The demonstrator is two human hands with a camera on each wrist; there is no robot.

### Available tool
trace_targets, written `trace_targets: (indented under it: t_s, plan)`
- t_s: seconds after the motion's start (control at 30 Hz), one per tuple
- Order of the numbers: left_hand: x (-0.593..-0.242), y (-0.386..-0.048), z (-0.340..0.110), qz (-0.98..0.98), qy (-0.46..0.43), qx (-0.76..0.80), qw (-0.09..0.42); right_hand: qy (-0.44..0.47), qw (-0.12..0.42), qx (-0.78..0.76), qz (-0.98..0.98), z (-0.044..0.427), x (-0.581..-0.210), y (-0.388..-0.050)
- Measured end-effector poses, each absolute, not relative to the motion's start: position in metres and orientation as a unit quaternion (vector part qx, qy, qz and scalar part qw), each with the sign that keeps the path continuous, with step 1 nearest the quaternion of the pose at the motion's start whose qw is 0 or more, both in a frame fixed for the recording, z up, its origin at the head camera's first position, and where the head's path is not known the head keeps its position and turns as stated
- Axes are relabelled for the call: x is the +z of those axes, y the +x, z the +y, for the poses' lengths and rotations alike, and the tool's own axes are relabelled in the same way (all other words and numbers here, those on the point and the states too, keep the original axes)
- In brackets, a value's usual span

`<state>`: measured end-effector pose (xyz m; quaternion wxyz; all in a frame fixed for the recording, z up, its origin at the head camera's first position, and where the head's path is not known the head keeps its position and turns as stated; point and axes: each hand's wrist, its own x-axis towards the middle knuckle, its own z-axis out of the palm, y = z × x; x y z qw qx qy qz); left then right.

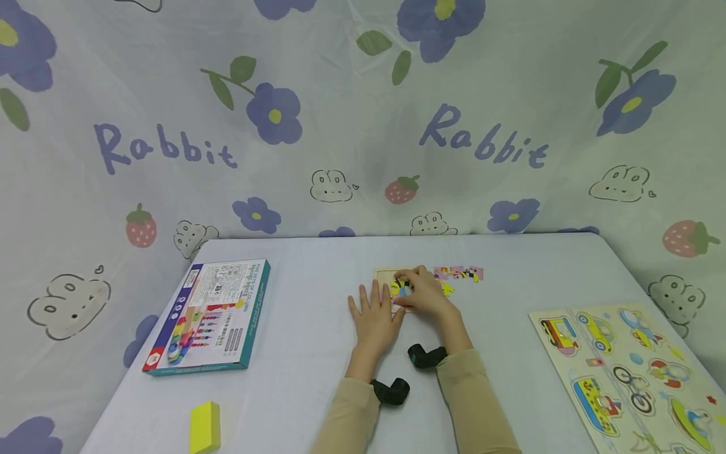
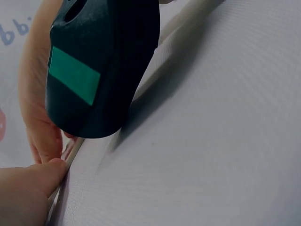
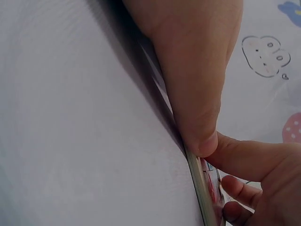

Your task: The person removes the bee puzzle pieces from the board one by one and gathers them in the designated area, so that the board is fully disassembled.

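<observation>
A small wooden jigsaw tray (image 1: 383, 273) with a yellow, black and blue picture lies at mid-table. The right hand (image 1: 429, 296) arches over it, thumb and fingers curled about a puzzle piece (image 1: 402, 288) that they mostly hide. Spread nearly straight, the fingers of the left hand (image 1: 374, 321) rest at the tray's near left side. In the right wrist view, the right thumb (image 3: 207, 143) touches the tray's edge (image 3: 200, 188), close to the left hand's fingers. Pink loose pieces (image 1: 458, 273) and a yellow piece (image 1: 447, 289) lie just right of the tray.
A boxed toy set (image 1: 212, 315) lies at the left, with a yellow block (image 1: 205, 427) nearer the front. At the right is a large wooden vehicle puzzle board (image 1: 629, 372). Black wrist cameras (image 1: 391, 391) sit at both cuffs. A printed curtain (image 1: 363, 126) hangs behind the table.
</observation>
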<state>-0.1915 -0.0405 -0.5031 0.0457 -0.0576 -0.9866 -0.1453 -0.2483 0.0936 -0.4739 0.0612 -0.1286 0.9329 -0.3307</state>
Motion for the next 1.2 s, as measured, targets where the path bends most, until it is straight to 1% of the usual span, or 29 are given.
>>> trace_targets:
  t_s: [0.23,0.5,0.6,0.77,0.97,1.2]
  plan:
    - [-0.501,-0.191,-0.04,-0.987,-0.056,-0.14,0.056,-0.135,0.053,-0.341,0.929,0.093,-0.475,-0.251]
    - [-0.501,-0.188,-0.041,-0.981,-0.068,-0.158,0.092,-0.131,0.063,-0.375,0.916,0.092,-0.472,-0.249]
    - [-0.501,-0.188,-0.041,-0.982,-0.068,-0.155,0.087,-0.123,0.073,-0.393,0.909,0.092,-0.471,-0.248]
    - [-0.501,-0.19,-0.041,-0.987,-0.06,-0.137,0.058,-0.113,0.085,-0.432,0.891,0.095,-0.471,-0.247]
    - [-0.501,-0.191,-0.04,-0.988,-0.058,-0.133,0.057,-0.11,0.078,-0.461,0.877,0.105,-0.468,-0.247]
    - [-0.502,-0.19,-0.039,-0.988,-0.056,-0.134,0.06,-0.073,0.078,-0.474,0.874,0.13,-0.467,-0.247]
